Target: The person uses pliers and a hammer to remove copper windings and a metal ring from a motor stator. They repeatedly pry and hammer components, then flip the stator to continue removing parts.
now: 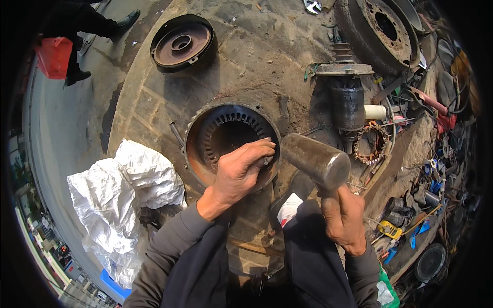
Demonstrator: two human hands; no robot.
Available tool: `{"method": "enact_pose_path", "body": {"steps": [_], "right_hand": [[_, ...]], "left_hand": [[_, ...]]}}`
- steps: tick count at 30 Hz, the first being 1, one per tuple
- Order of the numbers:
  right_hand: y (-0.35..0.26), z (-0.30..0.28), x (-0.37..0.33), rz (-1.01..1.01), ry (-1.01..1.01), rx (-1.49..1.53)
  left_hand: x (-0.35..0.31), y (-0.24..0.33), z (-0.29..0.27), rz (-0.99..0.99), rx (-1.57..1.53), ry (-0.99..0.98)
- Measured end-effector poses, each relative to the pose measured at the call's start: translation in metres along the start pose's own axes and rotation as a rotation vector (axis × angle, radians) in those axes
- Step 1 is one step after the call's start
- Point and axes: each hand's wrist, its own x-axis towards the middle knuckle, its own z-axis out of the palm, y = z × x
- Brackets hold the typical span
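I looked down on my two bare hands at work over a dirty concrete floor [257,46]. My left hand [240,172] had its grip clenched around a thin metal punch [268,160], of which only the short tip showed past my fingers. That tip pointed toward the inner rim of a round motor stator housing [228,134], a rusty orange ring with dark slotted teeth, which lay flat on the floor directly under and just beyond my left grip. My right hand [343,218] had its grip closed on the handle of a heavy hammer [316,160], whose thick steel cylinder head hung tilted just to the right of the left grip, near the punch but not clearly touching it. Beyond the right grip stood a dark cylindrical motor part [347,100] under a rusty flat plate, and just beside it lay a ring of copper windings [371,145]. Far beyond the left grip lay a round dark end cover [181,43]. To the left of my left forearm lay a crumpled white plastic sack [123,190]. Far up and to the right of both grips lay a large rusty brake drum [382,28]. To the right of my right grip a litter of tools and wires [431,174] covered the ground. At the far upper left, another person's dark legs stood beside a red container [54,55].
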Motion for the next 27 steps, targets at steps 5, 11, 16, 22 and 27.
{"method": "enact_pose_path", "body": {"steps": [5,11,16,22,27], "right_hand": [[-0.002,0.003,0.01,-0.28,-0.083,-0.142],[-0.012,0.002,0.015,-0.187,-0.16,-0.299],[-0.035,-0.004,0.013,-0.392,-0.131,-0.18],[-0.029,-0.004,0.024,-0.157,-0.189,-0.376],[-0.034,-0.01,0.009,-0.416,-0.093,-0.175]], "left_hand": [[-0.001,-0.003,0.001,-0.026,0.033,-0.029],[-0.001,-0.004,0.0,-0.004,-0.001,-0.003],[0.001,-0.004,0.0,-0.003,0.024,-0.016],[0.001,-0.006,0.0,-0.005,0.01,-0.005],[-0.003,-0.009,0.001,0.038,0.017,0.02]]}}
